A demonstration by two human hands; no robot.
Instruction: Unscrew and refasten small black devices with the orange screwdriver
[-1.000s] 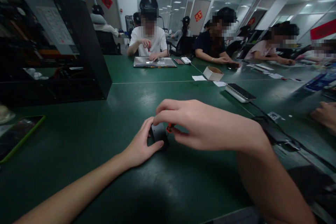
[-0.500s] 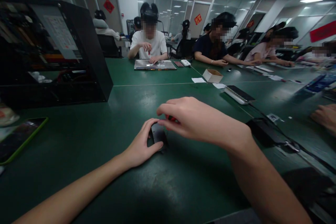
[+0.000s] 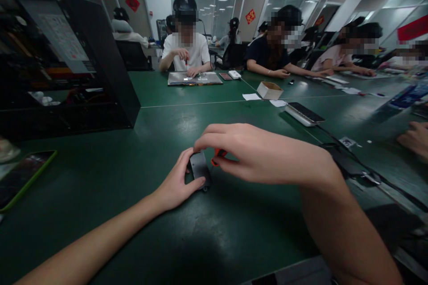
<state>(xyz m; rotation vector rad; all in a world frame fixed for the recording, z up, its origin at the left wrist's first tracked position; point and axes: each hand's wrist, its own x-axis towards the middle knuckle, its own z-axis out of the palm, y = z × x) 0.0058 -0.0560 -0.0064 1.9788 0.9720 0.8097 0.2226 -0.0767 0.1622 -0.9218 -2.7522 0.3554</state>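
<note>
My left hand (image 3: 175, 185) pinches the phone (image 3: 199, 169) on the table (image 3: 100, 196) — my right hand (image 3: 254, 153), at 3 o'clock, grips an orange tool (image 3: 216, 156).

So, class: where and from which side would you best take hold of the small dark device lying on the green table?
Grip the device by its long side edges, from above. It lies flat, so only the edges offer purchase. The left hand already pinches it this way; the right hand works an orange tool at its top end.

1. small flat device (image 3: 199, 169) lies on the table (image 3: 100, 196), between left hand (image 3: 177, 182) and right hand (image 3: 254, 153).
2. phone (image 3: 23, 178) at near left.
3. open case (image 3: 63, 62) far left.
4. cardboard box (image 3: 269, 90) far right.
</note>
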